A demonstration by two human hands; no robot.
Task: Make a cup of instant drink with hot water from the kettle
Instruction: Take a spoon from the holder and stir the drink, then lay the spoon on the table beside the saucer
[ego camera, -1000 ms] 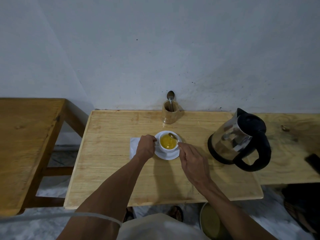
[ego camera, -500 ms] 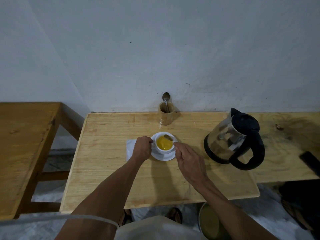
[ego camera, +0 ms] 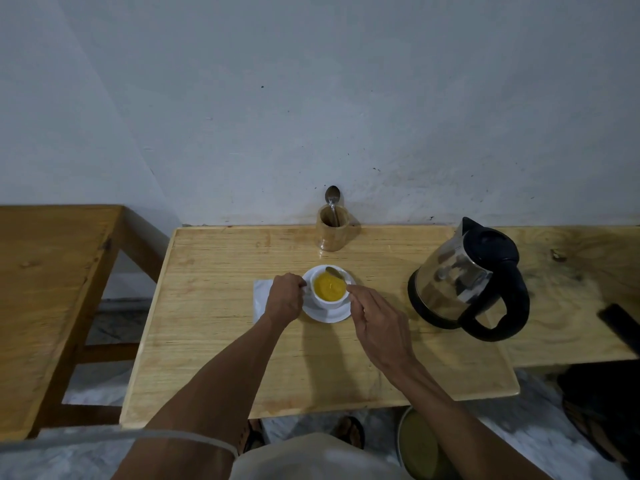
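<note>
The white cup point(ego camera: 329, 289) sits on its white saucer point(ego camera: 327, 311) about mid-table, filled with a yellow drink point(ego camera: 329, 286). The left hand point(ego camera: 284, 299) is closed around the cup's left side where the handle would be, though the handle itself is hidden by the fingers. The right hand point(ego camera: 377, 323) sits just right of and nearer than the cup, fingertips pinched on the handle of a small spoon point(ego camera: 335, 271); the spoon's long axis runs from those fingers up and leftward across the cup's far rim, bowl end at the far side of the cup. A white napkin point(ego camera: 260, 299) lies flat just left of the cup, partly under the left hand. Beyond the cup, against the wall, stands a wooden holder point(ego camera: 330, 233) with a second spoon point(ego camera: 333, 199) upright in it, bowl up. Well to the right of the cup stands the steel kettle point(ego camera: 460, 278), its spout toward the wall and its black handle toward the person, on the wooden table point(ego camera: 214, 323)
</note>
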